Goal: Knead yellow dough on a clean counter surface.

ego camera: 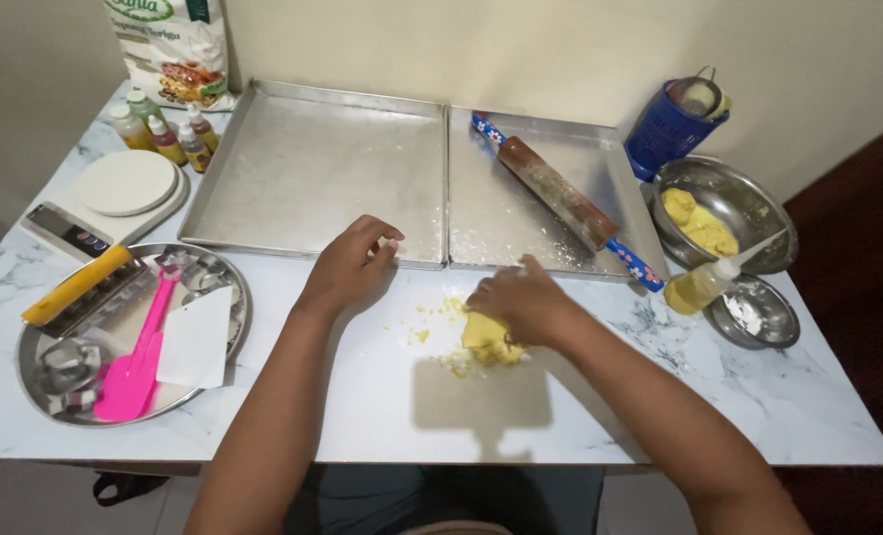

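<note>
Yellow dough sits on the white worktop, squashed under the curled right hand, with crumbs loose around it, while the left hand rests curled and empty by two bare trays.

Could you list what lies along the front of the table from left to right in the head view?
Round metal tray → pink spatula → white scraper → left hand → yellow dough under the right hand → small steel bowl.
</note>
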